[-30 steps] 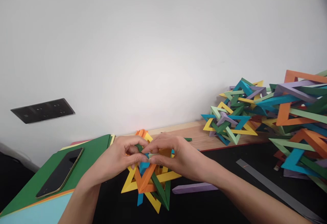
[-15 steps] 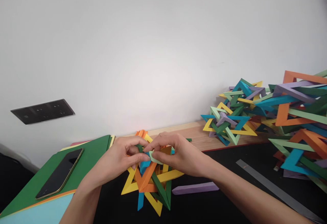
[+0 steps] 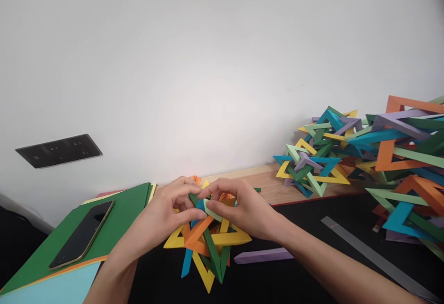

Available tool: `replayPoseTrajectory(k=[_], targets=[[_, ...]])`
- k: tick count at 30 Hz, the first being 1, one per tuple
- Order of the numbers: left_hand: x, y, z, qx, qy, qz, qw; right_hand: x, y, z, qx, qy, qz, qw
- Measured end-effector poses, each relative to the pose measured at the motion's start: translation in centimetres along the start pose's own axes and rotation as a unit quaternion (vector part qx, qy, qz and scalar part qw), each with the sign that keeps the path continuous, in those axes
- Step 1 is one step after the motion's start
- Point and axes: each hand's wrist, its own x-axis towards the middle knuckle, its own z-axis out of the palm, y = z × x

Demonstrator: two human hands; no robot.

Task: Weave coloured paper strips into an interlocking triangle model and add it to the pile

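Note:
Between my two hands is a folded-paper star model (image 3: 197,239) of interlocking orange, yellow, dark green, blue and pale green strips. My left hand (image 3: 166,211) pinches a blue strip near its top with thumb and fingers. On the other side my right hand (image 3: 239,204) is closed on a pale green strip (image 3: 213,211), its fingertips nearly meeting the left ones. Where blue and pale green meet is partly covered by my fingers. A loose purple folded strip (image 3: 262,255) lies on the black mat under my right forearm.
Several finished paper stars (image 3: 308,165) are heaped at the right. A grey ruler (image 3: 367,253) lies on the black mat (image 3: 294,276). At the left, a phone (image 3: 83,234) rests on green paper sheets (image 3: 128,207). A black socket panel (image 3: 58,150) is on the wall.
The star model has tilted and shifted slightly left between my hands, its lower points now sitting a little higher. Both hands keep their pinch at the top.

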Motion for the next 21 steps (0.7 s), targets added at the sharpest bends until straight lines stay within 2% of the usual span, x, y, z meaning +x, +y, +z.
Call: replayPoseTrajectory(k=[14,21], targets=[[-0.3,0.3,1.5,0.105,0.093,0.021,0.990,0.0,-0.4,0.9,0.013,0.054,0.039,0.998],[-0.6,0.6,1.7,0.075,0.121,0.012,0.990,0.0,-0.2,1.1,0.020,0.068,0.046,0.996]])
